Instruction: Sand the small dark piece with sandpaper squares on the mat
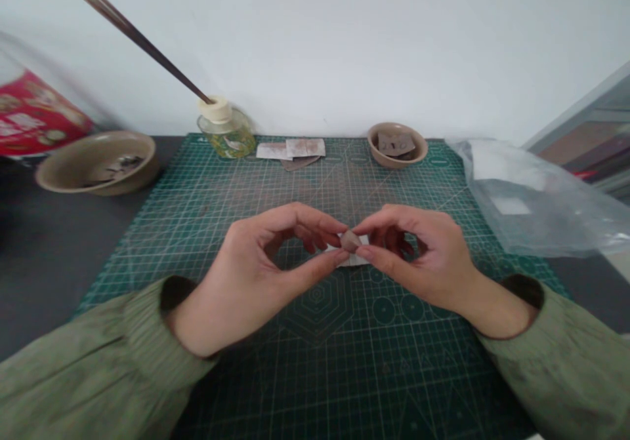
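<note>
A small brown-grey piece [350, 240] is pinched between both hands, above the middle of the green cutting mat [315, 322]. My left hand [275, 256] grips its left side with thumb and forefinger. On the right side, my right hand [418, 250] holds it the same way, its other fingers curled. Just behind and below the fingertips lies a white paper piece [358, 256], partly hidden by the hands. What the small piece is made of cannot be made out.
At the back stand a reed bottle [227, 132], paper strips [305, 148] and a small bowl [398, 158] with a marked brown piece. A larger bowl [98, 164] and a red package [39, 115] are left. A clear plastic bag [546, 197] lies right.
</note>
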`<move>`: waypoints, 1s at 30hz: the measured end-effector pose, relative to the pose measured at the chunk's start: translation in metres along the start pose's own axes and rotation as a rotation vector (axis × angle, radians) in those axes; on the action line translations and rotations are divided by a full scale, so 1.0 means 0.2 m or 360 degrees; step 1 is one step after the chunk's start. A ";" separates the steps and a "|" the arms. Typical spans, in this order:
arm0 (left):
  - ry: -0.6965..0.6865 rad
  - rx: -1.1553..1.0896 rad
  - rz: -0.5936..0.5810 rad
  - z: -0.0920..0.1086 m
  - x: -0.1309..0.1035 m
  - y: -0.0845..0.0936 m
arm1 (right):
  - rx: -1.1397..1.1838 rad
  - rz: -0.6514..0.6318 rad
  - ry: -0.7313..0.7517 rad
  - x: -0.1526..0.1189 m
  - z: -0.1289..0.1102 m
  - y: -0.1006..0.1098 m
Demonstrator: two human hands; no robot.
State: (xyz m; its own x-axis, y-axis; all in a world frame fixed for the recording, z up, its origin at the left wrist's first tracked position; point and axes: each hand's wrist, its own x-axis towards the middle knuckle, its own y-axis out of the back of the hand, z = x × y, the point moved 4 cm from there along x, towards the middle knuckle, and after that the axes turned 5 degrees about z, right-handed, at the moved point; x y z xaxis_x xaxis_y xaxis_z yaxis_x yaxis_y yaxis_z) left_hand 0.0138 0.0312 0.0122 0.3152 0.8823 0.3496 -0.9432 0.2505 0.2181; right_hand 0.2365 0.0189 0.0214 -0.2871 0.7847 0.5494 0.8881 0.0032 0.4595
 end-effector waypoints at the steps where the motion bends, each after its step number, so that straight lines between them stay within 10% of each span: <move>1: -0.0002 0.0004 -0.0007 0.00 0.00 0.00 | 0.0006 -0.0022 0.0000 0.00 0.00 0.00; 30: -0.0478 0.0453 -0.0047 0.05 -0.01 -0.01 | 0.0052 -0.0258 -0.0323 -0.01 0.04 -0.03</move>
State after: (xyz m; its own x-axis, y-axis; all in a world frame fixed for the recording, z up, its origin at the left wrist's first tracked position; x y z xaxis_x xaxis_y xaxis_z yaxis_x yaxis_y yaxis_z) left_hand 0.0160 0.0257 0.0205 0.3983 0.7101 0.5806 -0.8798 0.1167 0.4608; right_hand 0.2349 0.0226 0.0110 -0.3515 0.8806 0.3177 0.8485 0.1562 0.5057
